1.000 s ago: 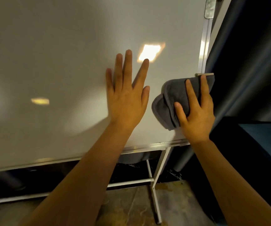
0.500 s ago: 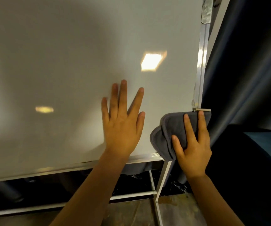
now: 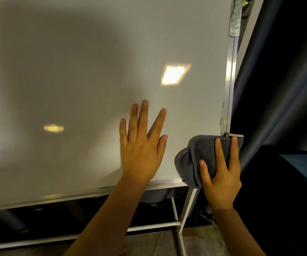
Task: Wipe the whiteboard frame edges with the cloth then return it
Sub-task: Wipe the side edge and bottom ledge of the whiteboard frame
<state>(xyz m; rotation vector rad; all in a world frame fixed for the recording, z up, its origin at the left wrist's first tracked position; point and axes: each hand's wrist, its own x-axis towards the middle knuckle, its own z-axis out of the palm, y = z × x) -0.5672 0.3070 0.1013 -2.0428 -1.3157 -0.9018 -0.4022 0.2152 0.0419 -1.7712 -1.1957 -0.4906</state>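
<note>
Dark curtain (image 3: 278,80) hung just right of the R fingers, close vs. the frame's R edge (image 3: 229,85); stand leg (image 3: 187,206) ran down below the cloth. R hand (image 3: 221,180) pressed folded grey cloth (image 3: 191,159) onto the whiteboard's (image 3: 75,71) bottom-R corner, fingers slightly apart, thumb on the fabric. L hand (image 3: 141,146) lay flat on the board, fingers spread. Bottom frame edge (image 3: 66,195) ran bare leftward past the L wrist.

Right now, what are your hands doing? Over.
Left hand flat on whiteboard. Right hand pressing grey cloth at frame's lower right corner. Nothing blocking.
</note>
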